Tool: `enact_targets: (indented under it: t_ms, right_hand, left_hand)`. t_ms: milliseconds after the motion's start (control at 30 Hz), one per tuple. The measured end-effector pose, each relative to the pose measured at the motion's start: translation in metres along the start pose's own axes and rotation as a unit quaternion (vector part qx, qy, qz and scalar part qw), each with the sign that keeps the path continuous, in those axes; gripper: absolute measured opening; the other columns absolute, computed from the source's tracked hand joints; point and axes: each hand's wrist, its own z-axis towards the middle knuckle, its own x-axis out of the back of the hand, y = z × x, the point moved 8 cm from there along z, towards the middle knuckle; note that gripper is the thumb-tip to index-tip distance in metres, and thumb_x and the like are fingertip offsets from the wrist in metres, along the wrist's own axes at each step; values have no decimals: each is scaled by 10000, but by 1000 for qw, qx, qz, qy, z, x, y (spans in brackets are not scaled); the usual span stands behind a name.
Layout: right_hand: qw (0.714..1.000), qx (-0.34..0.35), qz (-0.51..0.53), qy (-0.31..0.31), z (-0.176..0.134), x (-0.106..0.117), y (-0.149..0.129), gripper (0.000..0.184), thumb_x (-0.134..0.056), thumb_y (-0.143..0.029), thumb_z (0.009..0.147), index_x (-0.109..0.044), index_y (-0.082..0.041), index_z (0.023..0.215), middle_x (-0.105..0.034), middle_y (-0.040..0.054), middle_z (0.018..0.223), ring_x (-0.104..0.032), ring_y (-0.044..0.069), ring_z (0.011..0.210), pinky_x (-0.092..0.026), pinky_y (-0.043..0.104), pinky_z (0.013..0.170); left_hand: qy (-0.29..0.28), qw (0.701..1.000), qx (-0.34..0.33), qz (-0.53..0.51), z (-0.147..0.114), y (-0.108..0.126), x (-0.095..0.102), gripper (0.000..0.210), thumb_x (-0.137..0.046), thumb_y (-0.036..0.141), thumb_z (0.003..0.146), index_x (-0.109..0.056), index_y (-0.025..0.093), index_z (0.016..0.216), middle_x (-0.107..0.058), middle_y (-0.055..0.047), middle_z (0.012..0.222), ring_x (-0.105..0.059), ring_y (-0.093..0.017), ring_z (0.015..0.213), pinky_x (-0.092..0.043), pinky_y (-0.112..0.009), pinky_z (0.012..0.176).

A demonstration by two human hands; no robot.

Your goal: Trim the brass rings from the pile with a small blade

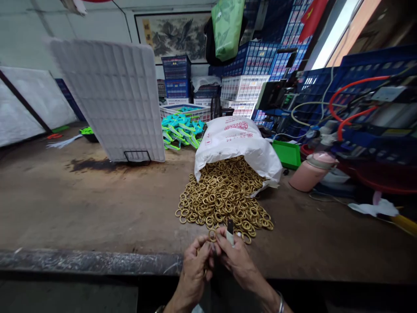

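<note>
My left hand [196,265] is closed at the table's front edge, its thumb bent against the fingers. One brass-coloured ring [212,235] stands upright between the fingertips of both hands; which hand grips it is partly hidden. Another ring seems to sit inside the left fingers. My right hand [237,256] is closed too, with a small flat tool [230,238] sticking up past its index finger, dark at the top and pale below. Just beyond the hands, a heap of brass-coloured rings [224,195] spills from the mouth of a white woven sack [233,137].
A white ribbed panel [110,95] stands on a wire holder at left. Behind the sack lie green and turquoise plastic pieces [180,128]. On the right are a green tray [286,154], a pink bottle [312,169] and a machine with red hoses [352,100]. Stacked crates [177,78] line the back.
</note>
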Motion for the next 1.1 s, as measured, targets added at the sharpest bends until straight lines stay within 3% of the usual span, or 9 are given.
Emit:
enact_targets:
  t_ms: [100, 267, 367, 467, 567, 733, 900, 1000, 1100]
  right_hand:
    - [999, 4, -28, -17, -2, -5, 5, 295, -449, -486, 774, -433, -201, 700, -418, -65, 510, -410, 85, 459, -347, 208, 474]
    - [973, 67, -219, 23, -1, 13, -8, 241, -432, -423, 788, -501, -198, 838, -510, -31, 637, -472, 113, 580, -366, 215, 538]
    - [952, 117, -282, 19, -3, 10, -27, 231, -408, -383, 812, -514, -193, 890, -554, 1, 778, -497, 123, 693, -376, 224, 616]
    - [940, 121, -318, -2, -4, 1, -33, 206, -402, -349, 817, -503, -190, 734, -503, -30, 660, -453, 105, 621, -350, 213, 580]
    - [946, 94, -312, 8, -2, 0, -28, 232, -398, -332, 806, -445, -190, 628, -428, -51, 588, -408, 95, 580, -323, 201, 535]
    - [969, 67, -239, -4, 0, 1, -20, 213, -405, -334, 796, -457, -190, 648, -438, -55, 585, -415, 88, 568, -338, 191, 532]
    - [982, 33, -184, -7, 3, 5, -9, 224, -375, -339, 804, -483, -184, 682, -496, -37, 589, -464, 99, 552, -366, 204, 539]
    - [961, 67, -267, 27, 2, 14, -11, 237, -347, -324, 816, -474, -189, 666, -490, -31, 576, -458, 105, 541, -344, 212, 537]
    - [910, 123, -396, 16, -6, 11, -17, 175, -346, -225, 797, -486, -196, 696, -519, -18, 610, -455, 108, 557, -313, 213, 544]
  left_hand:
    - [23, 999, -18, 46, -1, 6, -1, 345, -594, 476, 706, -514, 143, 661, -428, 58, 483, -268, -29, 375, -173, -151, 347]
    - [83, 977, -96, 169, -3, 24, 12, 309, -614, 433, 685, -499, 164, 584, -406, 61, 469, -329, -68, 427, -284, -183, 433]
    - [71, 939, -189, 279, -8, 39, 11, 213, -600, 338, 712, -569, 166, 591, -473, 32, 533, -405, -101, 521, -324, -202, 526]
    - [52, 923, -215, 314, -12, 43, 5, 153, -593, 301, 715, -621, 179, 628, -528, 11, 570, -445, -123, 556, -341, -213, 559]
    - [34, 943, -189, 272, -13, 42, 0, 167, -591, 330, 719, -618, 173, 669, -542, 6, 603, -462, -118, 570, -359, -208, 559]
    - [1, 992, 6, 126, -11, 13, -1, 329, -583, 494, 693, -490, 178, 712, -432, 73, 505, -299, -37, 360, -201, -157, 347]
    - [-26, 996, 35, 71, -13, 9, -6, 363, -601, 504, 677, -449, 176, 704, -436, 76, 526, -307, -19, 361, -160, -135, 329]
    - [-4, 996, 31, 84, -12, 10, -2, 372, -610, 507, 666, -448, 177, 724, -440, 78, 517, -312, -19, 354, -166, -133, 324]
    - [16, 994, 17, 109, -11, 11, 1, 369, -606, 506, 669, -452, 175, 724, -441, 77, 517, -318, -19, 351, -182, -134, 328]
